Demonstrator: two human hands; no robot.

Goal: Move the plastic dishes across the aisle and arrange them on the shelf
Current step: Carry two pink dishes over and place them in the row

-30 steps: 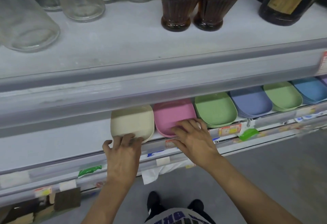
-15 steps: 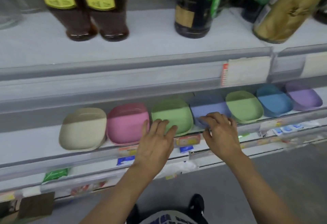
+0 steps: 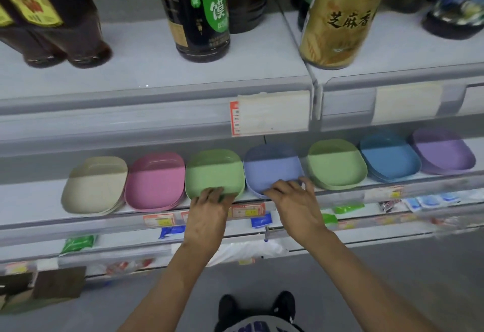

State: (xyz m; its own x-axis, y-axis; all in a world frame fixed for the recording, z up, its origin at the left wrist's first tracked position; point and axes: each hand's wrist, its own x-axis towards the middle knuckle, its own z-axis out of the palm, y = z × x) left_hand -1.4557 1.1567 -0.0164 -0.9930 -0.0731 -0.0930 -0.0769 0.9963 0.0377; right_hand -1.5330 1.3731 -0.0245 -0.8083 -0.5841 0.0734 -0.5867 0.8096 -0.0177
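Note:
Several stacks of plastic dishes stand in a row on the middle shelf (image 3: 34,200): cream (image 3: 94,186), pink (image 3: 154,182), green (image 3: 213,171), periwinkle blue (image 3: 271,168), a second green (image 3: 336,165), blue (image 3: 389,158) and purple (image 3: 442,152). My left hand (image 3: 207,213) has its fingertips on the front rim of the first green stack. My right hand (image 3: 296,200) grips the front edge of the periwinkle stack, fingers curled over its rim.
The upper shelf (image 3: 146,74) carries dark sauce bottles (image 3: 201,12) and a gold bottle (image 3: 337,17), with a price label (image 3: 272,114) on its front rail. Lower shelves hold small packets (image 3: 77,244). Grey floor and my shoes (image 3: 258,305) lie below.
Both hands and my view have shifted right along the row: the left hand went from the cream stack to the green one, the right hand from the pink stack to the periwinkle one.

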